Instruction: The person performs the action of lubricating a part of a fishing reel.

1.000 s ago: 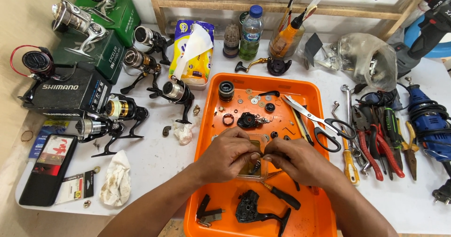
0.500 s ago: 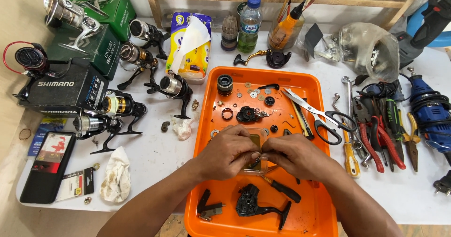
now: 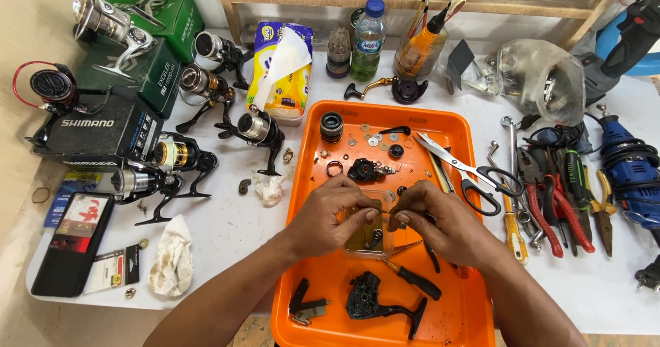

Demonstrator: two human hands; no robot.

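My left hand and my right hand meet over an orange tray in the middle of the table. Their fingertips pinch a small dark reel part between them, held just above a small clear container of amber liquid. Most of the part is hidden by my fingers. On the tray lie a black reel body, a black spool, washers and small gears, and a dark screwdriver.
Several fishing reels and reel boxes fill the left side. Scissors, pliers and a blue rotary tool lie right. A bottle, tissue pack and rags stand around.
My hands have stayed together over the clear container, with only small finger movements on the part. The camera view has shifted slightly.
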